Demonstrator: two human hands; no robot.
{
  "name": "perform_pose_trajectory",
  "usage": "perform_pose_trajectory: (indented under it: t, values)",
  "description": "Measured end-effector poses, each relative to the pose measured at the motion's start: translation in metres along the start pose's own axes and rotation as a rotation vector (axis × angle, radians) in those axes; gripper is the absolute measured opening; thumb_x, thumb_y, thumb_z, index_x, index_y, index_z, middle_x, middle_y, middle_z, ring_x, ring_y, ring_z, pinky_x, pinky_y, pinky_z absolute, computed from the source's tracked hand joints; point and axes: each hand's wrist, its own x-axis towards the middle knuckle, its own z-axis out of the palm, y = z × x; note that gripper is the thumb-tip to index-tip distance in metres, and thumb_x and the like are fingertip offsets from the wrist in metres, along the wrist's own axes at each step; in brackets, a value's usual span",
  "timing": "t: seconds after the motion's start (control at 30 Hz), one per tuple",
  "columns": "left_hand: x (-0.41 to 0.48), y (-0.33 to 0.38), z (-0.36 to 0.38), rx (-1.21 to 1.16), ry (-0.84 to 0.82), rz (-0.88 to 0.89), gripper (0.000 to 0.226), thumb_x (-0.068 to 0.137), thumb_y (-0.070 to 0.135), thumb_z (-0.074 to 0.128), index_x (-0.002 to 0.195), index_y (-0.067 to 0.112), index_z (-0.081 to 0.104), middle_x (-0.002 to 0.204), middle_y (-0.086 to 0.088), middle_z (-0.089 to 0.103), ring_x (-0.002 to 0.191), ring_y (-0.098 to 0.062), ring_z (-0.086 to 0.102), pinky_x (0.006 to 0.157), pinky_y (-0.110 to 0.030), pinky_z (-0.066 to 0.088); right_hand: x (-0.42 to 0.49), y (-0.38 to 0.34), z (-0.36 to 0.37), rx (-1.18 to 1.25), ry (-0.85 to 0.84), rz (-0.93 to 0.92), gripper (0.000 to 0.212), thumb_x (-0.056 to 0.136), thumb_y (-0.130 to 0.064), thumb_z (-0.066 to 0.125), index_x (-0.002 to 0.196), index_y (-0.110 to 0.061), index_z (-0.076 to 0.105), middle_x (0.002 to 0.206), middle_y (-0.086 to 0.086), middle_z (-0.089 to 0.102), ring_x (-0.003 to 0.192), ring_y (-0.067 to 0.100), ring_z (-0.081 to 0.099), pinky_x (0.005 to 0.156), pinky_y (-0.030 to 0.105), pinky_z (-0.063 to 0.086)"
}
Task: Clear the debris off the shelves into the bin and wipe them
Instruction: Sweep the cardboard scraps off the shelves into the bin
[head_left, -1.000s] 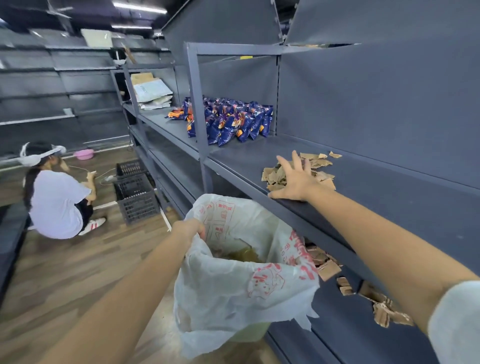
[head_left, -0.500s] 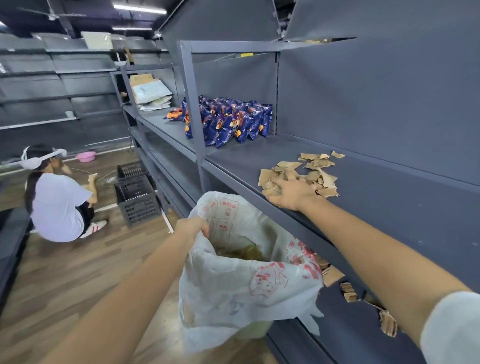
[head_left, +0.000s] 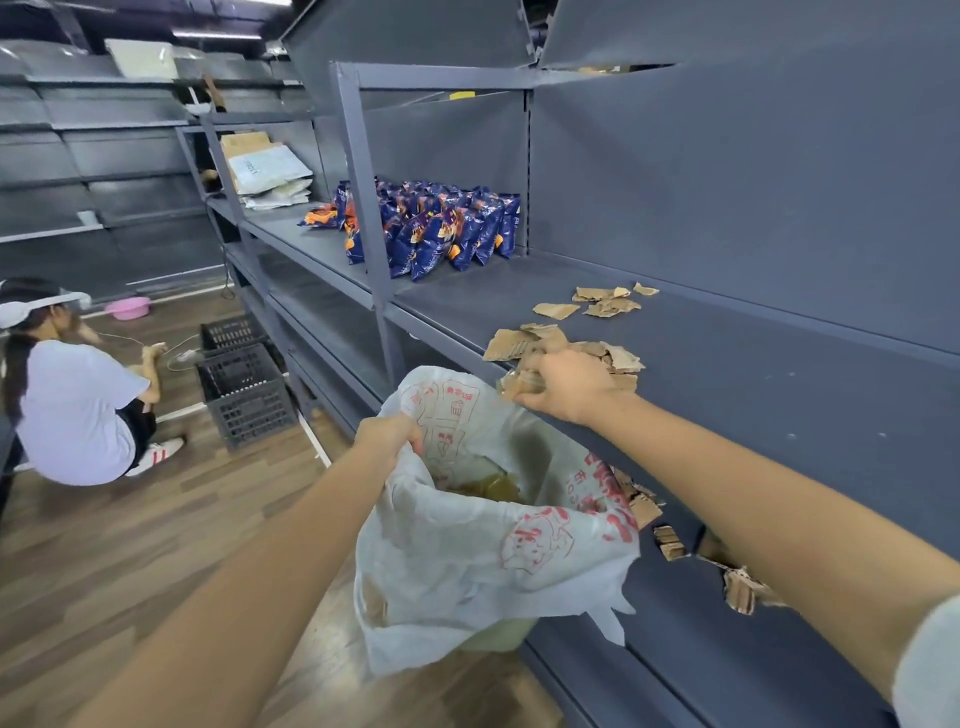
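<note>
A pile of torn brown cardboard scraps (head_left: 524, 343) lies at the front edge of the grey shelf (head_left: 727, 374). My right hand (head_left: 566, 384) is curled over the near side of that pile, at the shelf lip, gripping some scraps. A few more scraps (head_left: 602, 304) lie farther back on the same shelf. My left hand (head_left: 387, 434) grips the rim of the white bin bag (head_left: 467, 551) with red print, held open just below the shelf edge. Yellowish rubbish shows inside. More cardboard pieces (head_left: 737, 590) lie on the shelf below.
Blue snack packets (head_left: 441, 228) stand on the same shelf to the left, past a grey upright post (head_left: 363, 197). Two black crates (head_left: 239, 384) sit on the wooden floor. A person in a white shirt (head_left: 72, 400) crouches at the left. Papers (head_left: 265, 171) lie farther along.
My right hand has dragged the cardboard pile toward the shelf's front edge and closed over it. The bag, held by my left hand, stays under the edge.
</note>
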Motion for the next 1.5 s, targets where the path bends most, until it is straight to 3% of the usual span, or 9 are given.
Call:
perform_pose_trajectory:
  t: [0.3,0.37,0.5,0.57,0.7,0.83,1.03,1.27,1.5]
  values:
    - [0.003,-0.001,-0.001,-0.024,-0.016,0.007,0.057,0.068,-0.01,0.056,0.125,-0.008,0.049,0.096,-0.016,0.051,0.081,-0.03,0.053,0.064,-0.028,0.042,-0.036,-0.073,0.03,-0.037,-0.283,-0.44,0.032,0.09,-0.032,0.051,0.115,-0.013,0.058,0.116,0.009,0.057,0.106,0.027,0.055,0.069,0.031,0.039]
    - [0.004,-0.001,-0.001,-0.024,-0.026,0.006,0.056,0.066,-0.01,0.054,0.122,-0.009,0.051,0.092,-0.016,0.051,0.075,-0.029,0.053,0.059,-0.026,0.041,-0.034,-0.077,0.031,0.031,-0.317,-0.39,0.036,0.091,-0.04,0.048,0.114,-0.013,0.057,0.114,0.008,0.06,0.102,0.025,0.057,0.074,0.032,0.043]
    - [0.007,-0.002,-0.001,-0.036,-0.017,0.01,0.058,0.067,-0.01,0.055,0.125,-0.008,0.048,0.102,-0.017,0.054,0.092,-0.034,0.056,0.067,-0.03,0.042,-0.016,-0.07,0.016,0.11,0.055,-0.279,0.031,0.093,-0.034,0.042,0.085,-0.011,0.061,0.093,0.011,0.066,0.089,0.028,0.06,0.064,0.028,0.038]
    - [0.009,-0.001,0.0,-0.051,-0.012,0.018,0.061,0.067,-0.01,0.056,0.127,-0.005,0.048,0.12,-0.019,0.055,0.105,-0.037,0.056,0.072,-0.031,0.043,0.0,-0.059,0.007,0.041,0.219,-0.232,0.027,0.092,-0.025,0.041,0.092,-0.009,0.062,0.103,0.013,0.062,0.097,0.031,0.057,0.069,0.031,0.038]
    - [0.011,0.001,-0.001,-0.082,-0.029,0.033,0.06,0.065,-0.013,0.053,0.125,-0.004,0.052,0.112,-0.017,0.054,0.098,-0.036,0.056,0.076,-0.032,0.047,0.035,-0.023,0.0,0.058,0.047,0.06,0.054,0.089,-0.039,0.048,0.138,-0.02,0.037,0.149,0.012,0.027,0.133,0.035,0.027,0.106,0.042,0.027]
    - [0.015,0.006,-0.002,-0.054,-0.035,0.016,0.057,0.069,-0.014,0.054,0.124,-0.004,0.05,0.103,-0.015,0.05,0.103,-0.036,0.056,0.063,-0.03,0.047,0.05,-0.002,0.012,0.177,-0.151,0.146,0.071,0.088,-0.054,0.047,0.147,-0.037,0.012,0.159,0.002,-0.004,0.143,0.04,-0.001,0.113,0.054,0.007]
    - [0.014,0.009,0.0,-0.038,-0.049,0.012,0.035,0.074,-0.01,0.056,0.101,0.008,0.044,0.095,-0.011,0.046,0.112,-0.034,0.054,0.078,-0.036,0.047,0.048,-0.007,0.024,0.156,-0.105,0.063,0.067,0.087,-0.046,0.054,0.145,-0.029,0.025,0.145,0.012,0.037,0.133,0.035,0.031,0.107,0.043,0.028]
    - [0.014,0.001,0.006,0.007,-0.057,0.014,0.047,0.074,-0.013,0.056,0.12,-0.003,0.054,0.103,-0.015,0.049,0.115,-0.034,0.054,0.081,-0.034,0.048,0.031,-0.022,0.025,0.181,-0.011,-0.033,0.06,0.081,-0.009,0.057,0.136,-0.021,0.036,0.128,0.013,0.045,0.115,0.034,0.041,0.094,0.036,0.04]
    - [0.008,-0.004,-0.005,-0.025,-0.067,0.012,0.053,0.071,-0.013,0.055,0.124,-0.007,0.052,0.088,-0.014,0.052,0.078,-0.026,0.056,0.055,-0.026,0.043,-0.001,-0.051,0.034,0.162,-0.047,-0.201,0.032,0.085,-0.003,0.055,0.114,-0.016,0.059,0.114,0.01,0.059,0.104,0.028,0.057,0.088,0.033,0.049]
